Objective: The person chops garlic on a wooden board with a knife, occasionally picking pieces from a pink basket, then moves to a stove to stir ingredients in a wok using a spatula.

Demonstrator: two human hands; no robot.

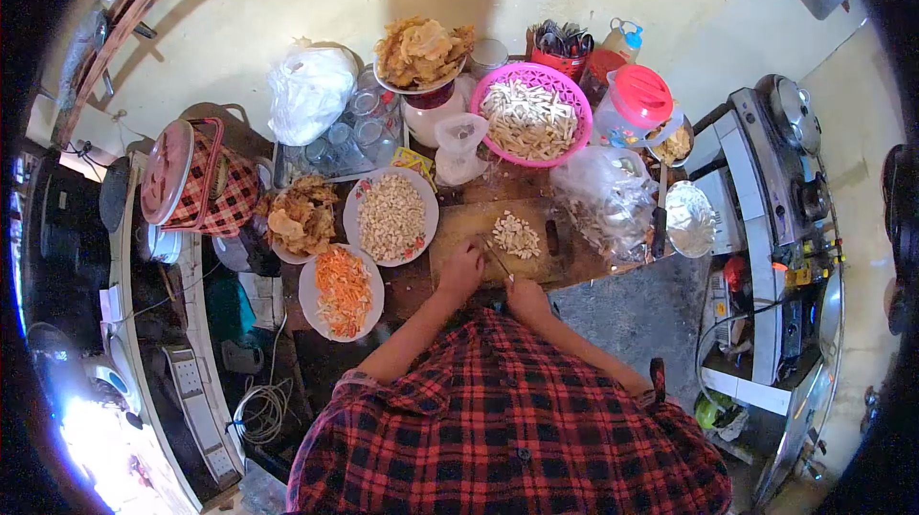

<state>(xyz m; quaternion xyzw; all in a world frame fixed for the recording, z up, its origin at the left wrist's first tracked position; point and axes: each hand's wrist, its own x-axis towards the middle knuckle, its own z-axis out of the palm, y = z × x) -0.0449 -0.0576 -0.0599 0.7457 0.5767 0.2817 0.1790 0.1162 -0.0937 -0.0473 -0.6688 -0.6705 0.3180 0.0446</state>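
Observation:
My right hand [526, 298] is closed around the handle of a knife [499, 257] at the front edge of a wooden cutting board [458, 228]. The blade slants up and left across the board. Left of the blade, my left hand [463, 267] rests on the board with its fingers curled together; what they hold, if anything, is too small to make out. A small heap of diced whitish pieces [517, 235] lies on the board beyond the knife. To the left stands a plate of similar white dice [391, 216], with a plate of orange and pale shreds [343, 291] nearer me.
Behind the board is a pink basket [490, 153] of white strips. Fried pieces [424, 51] fill a raised bowl, and more fried food [299, 218] sits left. Clear plastic bags [605, 191] and a foil-like bowl [690, 219] are right. A stove [780, 161] stands far right.

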